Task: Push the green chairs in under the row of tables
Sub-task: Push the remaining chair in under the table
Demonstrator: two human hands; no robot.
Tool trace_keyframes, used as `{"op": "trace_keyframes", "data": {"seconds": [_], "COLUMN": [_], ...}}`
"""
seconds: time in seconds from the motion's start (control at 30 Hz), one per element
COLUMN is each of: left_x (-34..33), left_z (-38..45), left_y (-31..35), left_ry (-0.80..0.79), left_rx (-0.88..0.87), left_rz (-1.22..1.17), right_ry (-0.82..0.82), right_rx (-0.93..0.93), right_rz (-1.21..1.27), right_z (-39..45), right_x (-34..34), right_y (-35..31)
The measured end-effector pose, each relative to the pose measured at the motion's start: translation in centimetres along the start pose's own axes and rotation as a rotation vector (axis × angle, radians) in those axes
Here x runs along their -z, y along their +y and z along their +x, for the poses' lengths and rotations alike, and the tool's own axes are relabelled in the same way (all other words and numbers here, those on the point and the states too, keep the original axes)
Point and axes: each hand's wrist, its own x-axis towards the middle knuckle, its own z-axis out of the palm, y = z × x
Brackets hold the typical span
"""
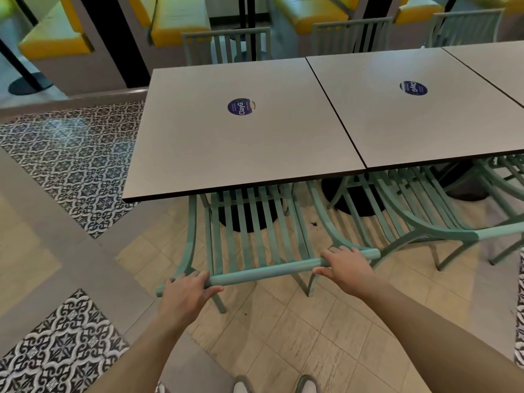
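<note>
A green slatted chair (263,269) stands in front of me at the leftmost grey table (198,154), its seat partly under the table's near edge. My left hand (185,293) grips the left end of its top rail. My right hand (347,266) grips the right end of the same rail. A second green chair (442,231) sits to the right at the neighbouring table (425,129), its seat under the top and its back rail sticking out. Further green chairs (226,45) stand tucked in along the far side of the row.
Black round table bases (249,219) stand under the tops. Yellow booth seats (56,41) line the back. Patterned black-and-white tiles (76,154) cover the floor on the left, beige tiles lie under me. My shoes (307,385) show at the bottom edge.
</note>
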Motion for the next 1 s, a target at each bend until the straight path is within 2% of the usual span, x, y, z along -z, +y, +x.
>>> {"op": "trace_keyframes", "data": {"seconds": [0.47,1.0], "left_x": [0.1,0.2], "left_z": [0.9,0.6], "left_y": [-0.3,-0.4], "left_ry": [-0.044,-0.034], "left_rx": [0.020,0.003], "left_rz": [-0.011,-0.006], "right_ry": [-0.026,0.021], "right_rx": [-0.010,-0.023], "right_rz": [-0.002,0.030], "right_z": [0.5,0.3], "right_x": [0.4,-0.5], "right_y": [0.0,-0.3]}}
